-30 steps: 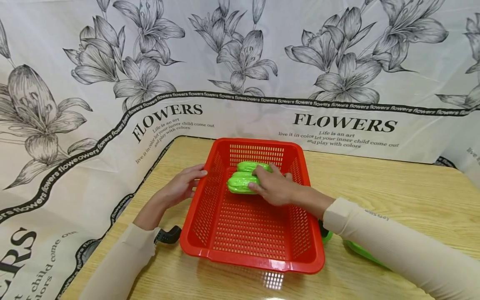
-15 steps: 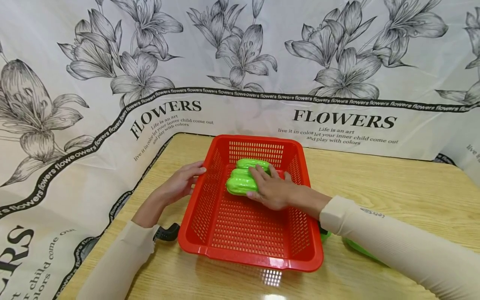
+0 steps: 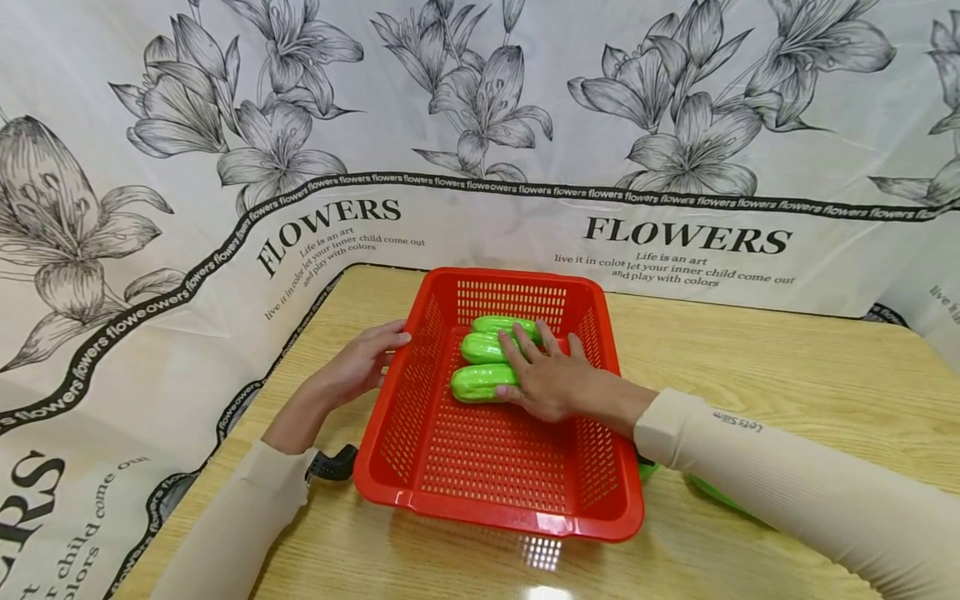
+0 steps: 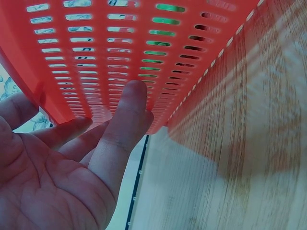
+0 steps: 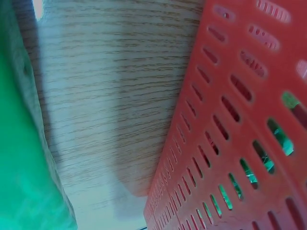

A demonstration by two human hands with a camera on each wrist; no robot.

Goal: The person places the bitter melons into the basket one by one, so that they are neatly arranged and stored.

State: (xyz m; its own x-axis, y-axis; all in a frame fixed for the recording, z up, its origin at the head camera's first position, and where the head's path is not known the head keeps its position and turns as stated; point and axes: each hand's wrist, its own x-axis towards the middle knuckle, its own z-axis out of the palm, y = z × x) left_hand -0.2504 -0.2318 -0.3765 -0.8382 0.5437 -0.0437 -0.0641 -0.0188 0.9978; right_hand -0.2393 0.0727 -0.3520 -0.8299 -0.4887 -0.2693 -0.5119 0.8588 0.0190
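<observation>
Three bright green cucumbers, shiny on top, lie side by side in the red basket [image 3: 495, 525]: a near one [image 3: 480, 383], a middle one [image 3: 480, 347] and a far one [image 3: 498, 324]. Across their right ends rests my right hand [image 3: 551, 383], fingers spread, its thumb at the near cucumber. My left hand [image 3: 360, 367] holds the basket's left rim, thumb on the edge. In the left wrist view, the left hand's fingers [image 4: 127, 115] lie along the basket's slotted outer wall [image 4: 120, 38]. The right wrist view shows the basket's outer side [image 5: 230, 139] but not the right hand.
The basket stands on a wood-grain table [image 3: 750, 358]. Right of it, a green object [image 3: 723, 493] lies partly under my right sleeve. A black curved piece [image 3: 333, 464] sits by my left cuff. Behind the table hangs a flower-print cloth [image 3: 495, 225].
The right fingers have loosened and spread out. The near cucumber has shifted toward me, so a gap now shows between it and the middle one. My left hand stays at the rim.
</observation>
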